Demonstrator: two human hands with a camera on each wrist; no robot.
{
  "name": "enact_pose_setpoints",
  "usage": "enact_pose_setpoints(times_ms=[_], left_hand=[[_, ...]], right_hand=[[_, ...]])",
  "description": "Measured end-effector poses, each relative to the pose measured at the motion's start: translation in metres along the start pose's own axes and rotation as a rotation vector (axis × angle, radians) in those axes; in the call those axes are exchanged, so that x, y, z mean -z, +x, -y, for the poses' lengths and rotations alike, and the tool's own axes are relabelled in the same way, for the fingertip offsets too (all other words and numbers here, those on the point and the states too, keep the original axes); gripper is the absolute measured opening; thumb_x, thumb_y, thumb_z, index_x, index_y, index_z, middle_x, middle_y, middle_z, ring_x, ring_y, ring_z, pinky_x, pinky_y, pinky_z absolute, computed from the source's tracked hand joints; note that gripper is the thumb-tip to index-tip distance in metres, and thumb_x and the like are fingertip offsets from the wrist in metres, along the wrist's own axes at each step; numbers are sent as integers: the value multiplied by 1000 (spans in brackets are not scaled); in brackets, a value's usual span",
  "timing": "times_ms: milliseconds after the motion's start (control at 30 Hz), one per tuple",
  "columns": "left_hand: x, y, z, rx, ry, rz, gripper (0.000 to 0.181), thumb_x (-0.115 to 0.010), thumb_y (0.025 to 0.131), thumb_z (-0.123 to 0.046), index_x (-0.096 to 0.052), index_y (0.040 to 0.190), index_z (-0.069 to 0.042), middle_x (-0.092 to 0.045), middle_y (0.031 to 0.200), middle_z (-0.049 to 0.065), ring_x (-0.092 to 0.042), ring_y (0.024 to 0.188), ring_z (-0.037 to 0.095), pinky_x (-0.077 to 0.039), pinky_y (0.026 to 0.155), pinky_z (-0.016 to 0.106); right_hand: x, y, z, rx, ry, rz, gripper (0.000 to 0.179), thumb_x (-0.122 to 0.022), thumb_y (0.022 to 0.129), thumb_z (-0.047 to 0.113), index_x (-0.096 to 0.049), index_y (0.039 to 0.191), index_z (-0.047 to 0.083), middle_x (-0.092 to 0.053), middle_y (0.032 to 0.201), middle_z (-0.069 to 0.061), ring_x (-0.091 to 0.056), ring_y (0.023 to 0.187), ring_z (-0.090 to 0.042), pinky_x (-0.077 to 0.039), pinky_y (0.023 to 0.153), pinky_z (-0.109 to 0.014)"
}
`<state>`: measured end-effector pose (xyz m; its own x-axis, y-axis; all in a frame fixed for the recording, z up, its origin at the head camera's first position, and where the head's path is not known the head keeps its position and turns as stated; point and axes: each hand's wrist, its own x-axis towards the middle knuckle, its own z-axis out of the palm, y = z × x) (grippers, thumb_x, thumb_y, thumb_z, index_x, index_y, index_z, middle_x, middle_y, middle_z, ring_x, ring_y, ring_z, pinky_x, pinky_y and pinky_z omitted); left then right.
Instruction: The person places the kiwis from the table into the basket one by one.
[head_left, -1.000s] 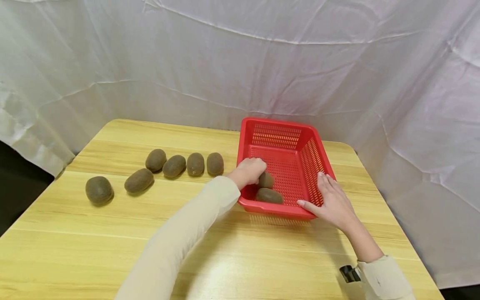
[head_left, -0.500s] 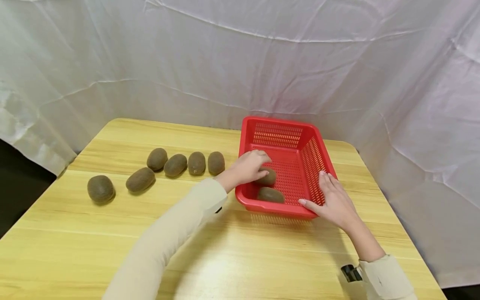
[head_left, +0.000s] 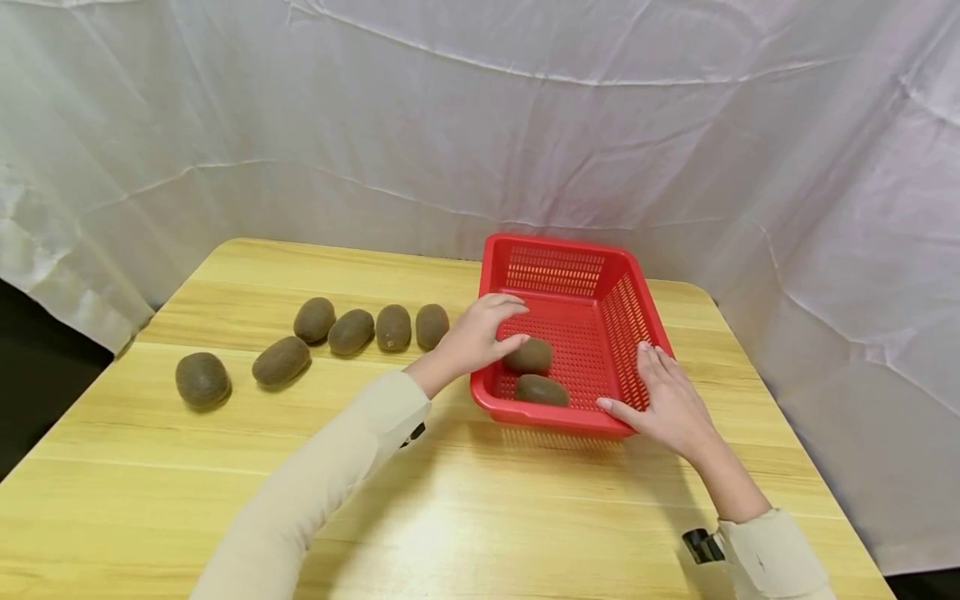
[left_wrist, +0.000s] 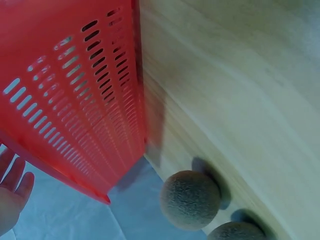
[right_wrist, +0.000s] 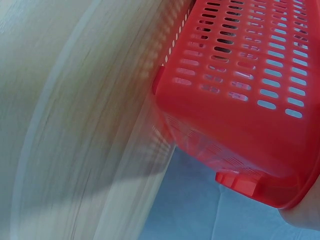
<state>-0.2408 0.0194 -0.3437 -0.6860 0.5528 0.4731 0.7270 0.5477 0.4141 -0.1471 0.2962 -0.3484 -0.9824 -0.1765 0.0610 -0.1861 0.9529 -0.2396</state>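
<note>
A red plastic basket (head_left: pixel 564 242) with slotted walls stands at the right of the table. On its floor, by the near left corner, lie two kiwis: one (head_left: pixel 530 357) and, nearer the front, another (head_left: pixel 542 390). My left hand (head_left: pixel 474 335) hovers over the left rim, fingers loosely extended and holding nothing, its thumb close to the farther kiwi. At the near right corner of the basket rests my right hand (head_left: pixel 670 408), fingers laid straight along the right rim and thumb over the front one. Only a sliver of the right hand (right_wrist: pixel 302 216) appears in the right wrist view.
Several kiwis (head_left: pixel 351 332) lie left of the basket, most in a loose row; one kiwi (head_left: pixel 202 381) sits apart at the far left. A wooden table (head_left: pixel 480 517) carries everything. Pale cloth (head_left: pixel 375 125) hangs close behind it and along its sides.
My left hand has let go of a kiwi in the basket, its fingers have spread, and it has drawn back up and left over the rim. My right hand has stayed on the corner.
</note>
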Motion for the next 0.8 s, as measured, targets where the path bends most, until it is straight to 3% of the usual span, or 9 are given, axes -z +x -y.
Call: enact_pose_setpoints(times_ms=[300,500,800], left_hand=[[4,-11,8,59,-123,-152,40,-67,85,-20,-60,119,-1,-57,126,14,-51,121,26,-42,104,36],[6,-16,15,58,-108,-257,42,-68,84,-19,-59,120,2,-59,125,16,-53,120,28,-42,103,37],[6,-22,26,165,-137,-373,44,-68,84,-17,-58,122,3,-59,124,19,-54,118,29,-42,104,38]], right_hand=[[-1,1,-1,-9,-1,11,104,-55,81,62,-15,143,-11,-16,151,-28,-13,139,-44,-15,113,-56],[-1,0,-1,-5,-4,1,103,-55,81,61,-15,143,-10,-17,151,-28,-14,139,-44,-16,112,-56],[0,0,0,-8,-6,10,103,-54,82,61,-14,144,-9,-16,151,-28,-13,139,-44,-15,113,-57]])
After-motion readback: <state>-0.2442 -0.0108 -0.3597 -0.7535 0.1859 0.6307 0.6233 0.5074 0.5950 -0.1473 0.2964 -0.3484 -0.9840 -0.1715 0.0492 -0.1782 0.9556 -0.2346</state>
